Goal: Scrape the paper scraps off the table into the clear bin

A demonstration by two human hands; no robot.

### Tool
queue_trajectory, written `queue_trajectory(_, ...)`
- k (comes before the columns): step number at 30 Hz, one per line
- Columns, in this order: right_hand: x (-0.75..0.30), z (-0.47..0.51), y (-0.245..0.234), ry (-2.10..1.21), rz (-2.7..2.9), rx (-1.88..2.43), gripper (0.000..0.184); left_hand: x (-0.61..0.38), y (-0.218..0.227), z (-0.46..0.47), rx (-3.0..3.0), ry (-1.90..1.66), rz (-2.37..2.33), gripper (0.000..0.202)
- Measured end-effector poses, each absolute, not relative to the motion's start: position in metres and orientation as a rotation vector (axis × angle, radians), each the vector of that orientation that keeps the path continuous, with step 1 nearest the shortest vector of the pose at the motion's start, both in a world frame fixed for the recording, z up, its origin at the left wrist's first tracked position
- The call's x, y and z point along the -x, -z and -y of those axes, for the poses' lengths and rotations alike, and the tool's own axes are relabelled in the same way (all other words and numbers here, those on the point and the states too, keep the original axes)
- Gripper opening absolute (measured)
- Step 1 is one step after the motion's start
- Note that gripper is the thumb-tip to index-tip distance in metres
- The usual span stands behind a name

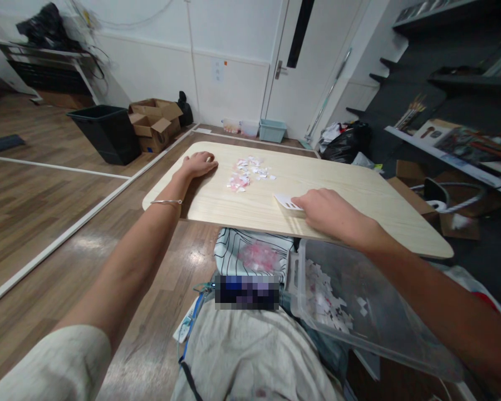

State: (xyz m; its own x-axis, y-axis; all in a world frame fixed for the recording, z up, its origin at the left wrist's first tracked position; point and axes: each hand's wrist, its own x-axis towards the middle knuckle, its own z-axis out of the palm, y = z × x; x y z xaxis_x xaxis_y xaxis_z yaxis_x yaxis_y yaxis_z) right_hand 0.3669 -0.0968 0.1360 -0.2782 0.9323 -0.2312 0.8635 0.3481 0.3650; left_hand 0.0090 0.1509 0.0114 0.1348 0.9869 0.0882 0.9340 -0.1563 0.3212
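Note:
My left hand [200, 164] rests on the far left part of a pale wooden tabletop [334, 181], its fingers apart and a bracelet on the wrist. To its right lies a loose heap of small white and pink paper scraps [239, 181], apart from the fingers. Near the front edge, my right hand [325, 209] is closed on a thin white slotted piece [287, 203], which tilts against the tabletop. Its exact kind is unclear, and my fingers cover part of it.
Under the front edge stands a clear plastic bin [384, 303] with white scraps inside. A patterned cloth [229, 245] bearing pink bits lies over my lap, beside a blurred phone-like device [246, 292]. A black trash bin [108, 136] and cardboard boxes [154, 122] stand at the left.

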Motion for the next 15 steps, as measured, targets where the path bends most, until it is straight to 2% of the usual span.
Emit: queue_trajectory(15,-0.341,0.167,-0.126,-0.252,-2.357,-1.389,0.045,-0.009,-0.01,-0.153,-2.208,-0.453,-1.892,0.07)
